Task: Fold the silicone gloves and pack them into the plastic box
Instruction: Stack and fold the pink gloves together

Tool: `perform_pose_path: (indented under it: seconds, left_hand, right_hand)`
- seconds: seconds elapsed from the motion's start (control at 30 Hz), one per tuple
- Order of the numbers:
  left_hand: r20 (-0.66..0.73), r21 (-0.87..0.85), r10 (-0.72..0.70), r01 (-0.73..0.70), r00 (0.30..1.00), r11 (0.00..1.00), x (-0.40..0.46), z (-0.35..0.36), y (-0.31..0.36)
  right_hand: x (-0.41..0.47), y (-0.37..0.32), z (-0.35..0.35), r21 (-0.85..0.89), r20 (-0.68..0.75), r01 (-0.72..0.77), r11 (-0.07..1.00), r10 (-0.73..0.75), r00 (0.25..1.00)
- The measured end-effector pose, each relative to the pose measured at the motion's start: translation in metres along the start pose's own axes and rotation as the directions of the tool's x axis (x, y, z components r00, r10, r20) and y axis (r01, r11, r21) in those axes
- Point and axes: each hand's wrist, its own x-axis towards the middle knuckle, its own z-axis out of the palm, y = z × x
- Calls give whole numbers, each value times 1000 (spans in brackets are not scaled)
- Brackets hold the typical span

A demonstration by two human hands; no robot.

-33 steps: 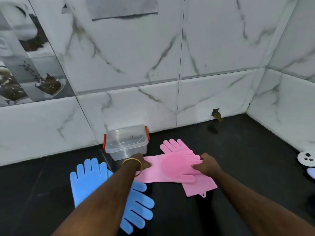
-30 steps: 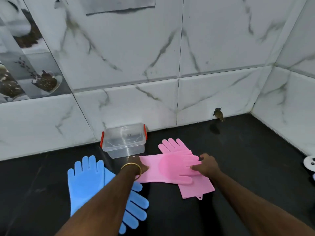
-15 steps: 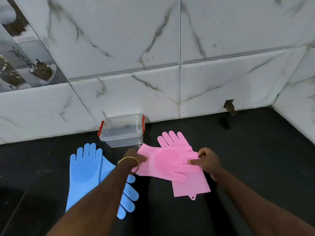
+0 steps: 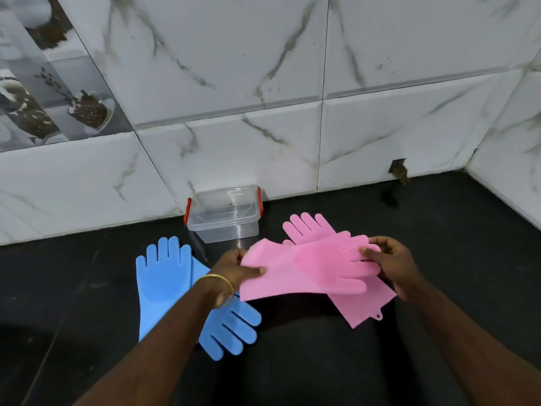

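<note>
A pink silicone glove point(image 4: 304, 268) is lifted off the black counter. My left hand point(image 4: 234, 268) pinches its cuff end and my right hand point(image 4: 386, 259) pinches its fingers. Under it lies a second pink glove point(image 4: 310, 228), fingers pointing to the wall, its cuff sticking out at the lower right. Two blue gloves lie to the left: one point(image 4: 164, 276) points to the wall, the other point(image 4: 228, 326) points towards me, partly under my left forearm. The clear plastic box point(image 4: 224, 212) with red latches stands by the wall, its lid on.
The black counter point(image 4: 439, 235) meets white marble wall tiles point(image 4: 263, 83) at the back and at the right corner. A small hole in the tiles point(image 4: 398, 168) sits low at the right. Picture tiles point(image 4: 44, 92) are at the upper left.
Both hands have raised the top pink glove off the counter; before, it lay flat across the other pink glove. The view has shifted, so the white object at the right edge is out of frame.
</note>
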Motion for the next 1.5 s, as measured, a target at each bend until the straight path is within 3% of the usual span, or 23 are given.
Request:
perform_pose_path:
  seconds: [0.1,0.17,0.3,0.47,0.53,0.6,0.67,0.73,0.83,0.9,1.0,1.13,1.23,1.33,1.4,1.47,1.5]
  left_hand:
    - [22,-185,-41,44,999,982,-6,-9,-30]
    - [19,-213,-51,54,999,976,-7,-13,-48]
    - [48,-111,-43,49,998,993,-8,-21,-76]
    - [121,53,-23,17,992,998,-13,-26,-92]
    - [119,110,-11,-2,993,994,-12,-28,-92]
    - [112,129,0,-15,994,991,-14,-30,-95]
    - [100,163,-8,-9,995,987,-16,-34,-100]
    - [91,209,-22,3,996,978,-14,-36,-103]
    - [65,200,4,-17,998,980,-10,-16,-90]
    - [63,214,-4,-10,998,977,-10,-21,-89]
    - [49,244,-40,27,998,969,-12,-25,-98]
    - [43,303,-29,15,999,953,-12,-24,-93]
    - [39,368,-53,35,998,929,-12,-24,-86]
    - [9,308,-181,170,983,936,-15,-25,-74]
    - [-58,419,-210,215,976,882,-21,-29,-56]
    - [-123,680,-68,134,990,721,-24,-33,-31]
    - [-96,730,37,46,995,682,-28,-32,-13]
  right_hand:
    - [-23,8,14,-83,-20,25,996,-27,999]
    - [-36,16,22,-127,-36,23,992,-28,999]
    - [-56,32,25,-79,-118,-31,996,21,993]
    - [-57,48,26,-214,-257,-66,975,9,966]
    - [-52,49,19,-377,-412,-122,918,-48,910]
    - [-48,50,11,-554,-486,-266,789,-47,872]
    - [-48,53,9,-635,-472,-378,674,48,880]
    - [-46,47,14,-696,-409,-393,601,118,905]
    - [-31,23,-1,-674,-324,-310,670,108,940]
    - [-23,20,2,-587,-311,-249,770,69,948]
    - [-23,20,9,-392,-396,-156,907,-13,918]
    - [-8,-15,9,-320,-460,38,947,-190,868]
    - [0,-52,8,-370,-415,169,914,-325,850]
    - [3,-90,7,-531,-245,294,795,-476,844]
    - [0,-117,10,-590,-147,373,716,-549,823]
    - [-6,-142,18,-621,-75,437,651,-604,793]
    - [-10,-154,23,-643,-40,459,613,-625,779]
